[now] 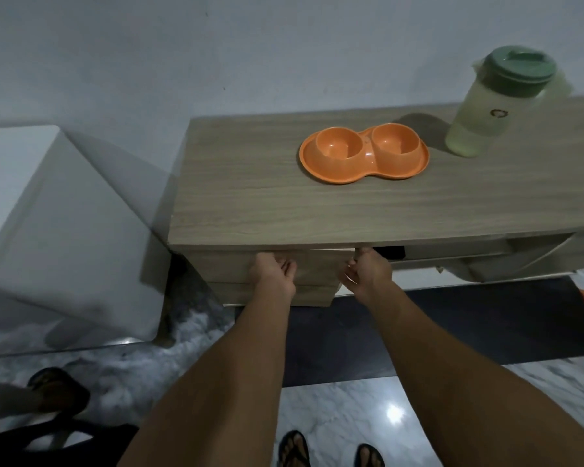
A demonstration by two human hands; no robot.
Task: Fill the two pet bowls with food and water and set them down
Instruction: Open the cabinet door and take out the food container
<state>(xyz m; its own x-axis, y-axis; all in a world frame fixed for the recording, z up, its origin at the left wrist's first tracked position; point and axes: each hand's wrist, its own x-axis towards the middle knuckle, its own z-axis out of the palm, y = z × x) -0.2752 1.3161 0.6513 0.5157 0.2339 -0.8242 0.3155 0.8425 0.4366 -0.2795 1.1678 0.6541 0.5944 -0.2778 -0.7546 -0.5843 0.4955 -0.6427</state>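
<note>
A: How far along is this?

B: Barely begun, I'd say. The bowls (364, 155), two orange cups joined in one tray, sit on the worktop (250, 203) toward its far side, right of the middle. Both look dry, with no food and no water in them.

A: Is water at hand?

B: A jug (479, 123) with a green lid stands just beside the bowls, to their right, with pale liquid in it. No food shows anywhere. My guess is that it lies in the drawer (223, 267) under the near edge of the worktop.

A: And the hands?

B: Both are at that drawer. The right hand (368, 269) has its fingers curled round the right end of the drawer front, thumb up by the underside of the worktop. The left hand (272, 269) lies against the front with its fingers curled. Whether it has hold of the lip I cannot tell.

A: So what is left?

B: Nearly all of it: fetch food, fill one cup, pour water into the other, set the bowls down.

A: Room to move?

B: The drawer would open toward the person, over a dark mat (469, 318) and marble floor (334, 416), and only the person's own legs stand in that path. A white box (64, 214) stands close on the left, so the left elbow has less room. The bowls and jug keep to the far half of the worktop, so filling could be done nearer the edge. The jug is tall and close to the wall (250, 62) — easy to knock, I'd think.
</note>
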